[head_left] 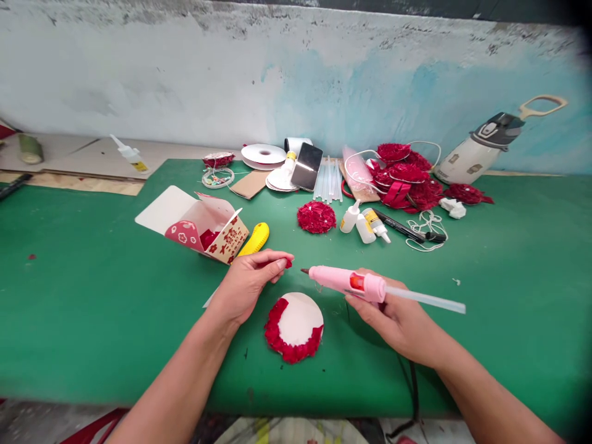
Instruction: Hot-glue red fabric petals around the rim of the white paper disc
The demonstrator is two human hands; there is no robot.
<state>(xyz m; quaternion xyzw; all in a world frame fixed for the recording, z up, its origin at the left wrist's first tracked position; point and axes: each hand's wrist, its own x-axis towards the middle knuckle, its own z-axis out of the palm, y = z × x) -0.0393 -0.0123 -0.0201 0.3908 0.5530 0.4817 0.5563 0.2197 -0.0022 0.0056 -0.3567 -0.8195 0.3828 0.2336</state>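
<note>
My left hand [252,280] is closed in a pinch on a small red flower piece [287,263], held just above the table. My right hand [393,317] grips a pink glue gun [349,282] with a clear glue stick [425,301] sticking out of its back. The gun's nozzle points left, a short gap from the red piece. Below both hands lies a white disc [300,317] on the green table [92,308], its left and lower edge lined with red flower pieces [287,350].
An open patterned box [203,228] and a yellow cutter [256,239] lie behind my left hand. Farther back are a finished red flower disc [316,217], small glue bottles [365,223], glue sticks [328,180], ribbon rolls [263,155], a heap of red flowers [407,176] and a steam iron [485,145].
</note>
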